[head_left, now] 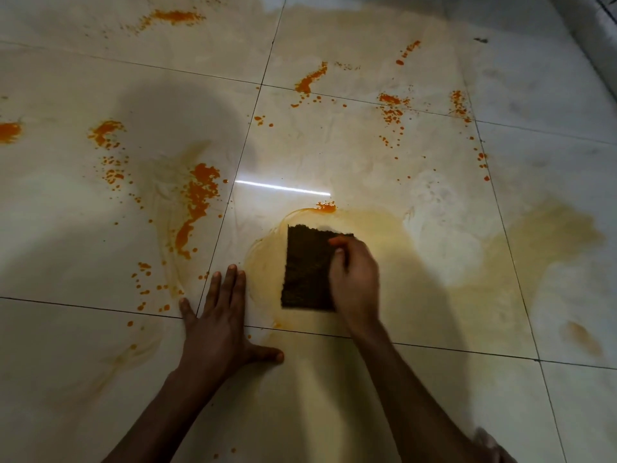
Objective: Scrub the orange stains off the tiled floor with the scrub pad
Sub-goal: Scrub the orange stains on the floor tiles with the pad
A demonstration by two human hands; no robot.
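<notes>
Right hand (354, 282) grips the pad (309, 270) at lower centre of the floor (551, 168); left hand (218, 324) lies flat, fingers spread, beside it. Around the pad only a yellow smear (417, 279) shows. Bright stains (198, 198) remain left and upper right, so much is left.

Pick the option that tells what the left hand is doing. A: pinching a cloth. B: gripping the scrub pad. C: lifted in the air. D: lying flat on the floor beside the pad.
D: the left hand lies on the floor with fingers straight, left of the pad, which the right hand holds.
</notes>
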